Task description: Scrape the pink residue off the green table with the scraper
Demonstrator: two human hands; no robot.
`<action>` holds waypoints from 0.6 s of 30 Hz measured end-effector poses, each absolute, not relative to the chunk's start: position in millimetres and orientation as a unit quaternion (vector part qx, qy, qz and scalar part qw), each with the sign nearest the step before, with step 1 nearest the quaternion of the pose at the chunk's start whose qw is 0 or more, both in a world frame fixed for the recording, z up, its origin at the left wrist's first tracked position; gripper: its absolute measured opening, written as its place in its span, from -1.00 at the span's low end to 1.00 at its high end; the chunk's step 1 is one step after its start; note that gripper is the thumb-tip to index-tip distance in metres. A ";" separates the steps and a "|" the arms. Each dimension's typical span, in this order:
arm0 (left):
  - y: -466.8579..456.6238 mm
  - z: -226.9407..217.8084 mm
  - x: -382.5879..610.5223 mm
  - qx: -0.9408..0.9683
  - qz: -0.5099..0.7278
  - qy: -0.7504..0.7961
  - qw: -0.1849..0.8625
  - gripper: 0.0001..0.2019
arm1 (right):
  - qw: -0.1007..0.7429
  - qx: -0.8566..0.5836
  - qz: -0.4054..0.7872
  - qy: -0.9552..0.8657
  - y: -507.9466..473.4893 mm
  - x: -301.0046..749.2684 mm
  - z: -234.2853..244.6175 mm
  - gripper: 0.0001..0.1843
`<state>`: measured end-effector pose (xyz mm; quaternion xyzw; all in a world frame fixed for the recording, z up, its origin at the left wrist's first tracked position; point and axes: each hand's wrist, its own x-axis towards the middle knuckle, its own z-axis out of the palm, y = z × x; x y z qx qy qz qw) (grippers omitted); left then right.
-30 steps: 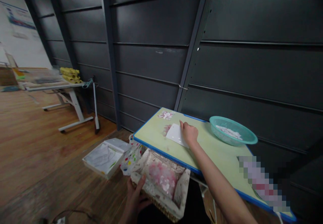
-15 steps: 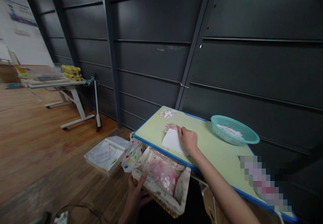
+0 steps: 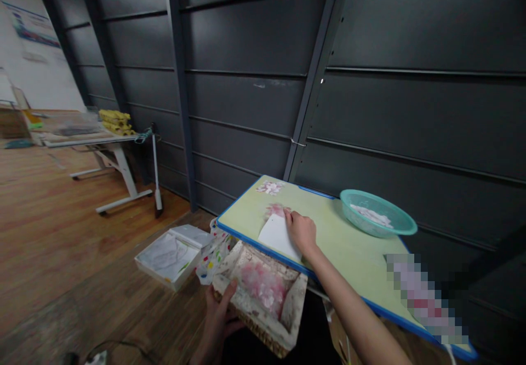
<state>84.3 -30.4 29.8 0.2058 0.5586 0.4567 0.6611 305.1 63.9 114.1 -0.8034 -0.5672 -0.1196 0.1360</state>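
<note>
My right hand [image 3: 302, 232] rests on a white flat card [image 3: 276, 235] lying on the green table [image 3: 353, 250], close to its blue front edge; the fingers press on the card. A small pile of pink and white scraps [image 3: 276, 210] lies just beyond the card, another pile [image 3: 270, 187] near the table's far corner. Below the edge, my left hand [image 3: 219, 315] grips the rim of a lined basket [image 3: 263, 294] that holds pink scraps.
A teal bowl [image 3: 376, 220] with white bits stands at the table's back. A white open box [image 3: 172, 252] and a dotted bag [image 3: 211, 252] lie on the wooden floor. A white table [image 3: 88, 137] with yellow items stands far left. Dark panelled wall behind.
My right hand has slid the white card toward the table's front edge, above the basket. The left hand keeps hold of the basket.
</note>
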 end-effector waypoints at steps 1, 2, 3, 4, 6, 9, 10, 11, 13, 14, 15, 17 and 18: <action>-30.0 29.8 84.1 0.208 0.455 0.560 0.660 -0.37 | 0.138 -0.802 -0.117 -0.569 64.1 304.3 114.5 -0.47; -29.7 29.7 84.0 0.209 0.454 0.562 0.659 -0.36 | 0.140 -0.802 -0.117 -0.569 64.4 303.5 114.6 -0.47; -29.5 29.6 83.9 0.210 0.453 0.564 0.658 -0.36 | 0.141 -0.803 -0.119 -0.567 64.7 302.6 114.2 -0.48; -29.3 29.5 83.9 0.210 0.452 0.565 0.657 -0.35 | 0.142 -0.804 -0.120 -0.565 64.9 301.6 113.5 -0.48; -29.4 29.5 83.6 0.208 0.452 0.566 0.658 -0.35 | 0.141 -0.803 -0.120 -0.567 65.0 300.1 111.8 -0.48; -30.3 29.3 82.4 0.204 0.447 0.557 0.669 -0.33 | 0.154 -0.788 -0.107 -0.587 66.3 303.3 113.4 -0.48; -30.6 29.0 81.9 0.202 0.449 0.551 0.674 -0.32 | 0.163 -0.788 -0.103 -0.585 67.8 306.7 115.8 -0.47; -30.8 28.6 81.4 0.200 0.450 0.545 0.678 -0.30 | 0.173 -0.793 -0.101 -0.576 70.0 311.3 119.2 -0.46; -30.7 27.9 80.6 0.200 0.456 0.538 0.680 -0.29 | 0.187 -0.813 -0.104 -0.542 76.7 321.9 127.4 -0.45; -30.4 27.6 80.4 0.200 0.457 0.539 0.679 -0.30 | 0.190 -0.822 -0.107 -0.526 80.9 327.0 131.5 -0.44; -29.9 27.4 80.3 0.200 0.457 0.542 0.676 -0.30 | 0.190 -0.828 -0.109 -0.517 85.5 331.1 135.0 -0.43; -28.6 27.3 80.1 0.199 0.459 0.553 0.666 -0.30 | 0.185 -0.832 -0.114 -0.511 95.5 334.9 139.6 -0.43; -27.9 27.1 79.8 0.199 0.462 0.558 0.660 -0.29 | 0.181 -0.832 -0.117 -0.511 100.5 334.3 140.5 -0.43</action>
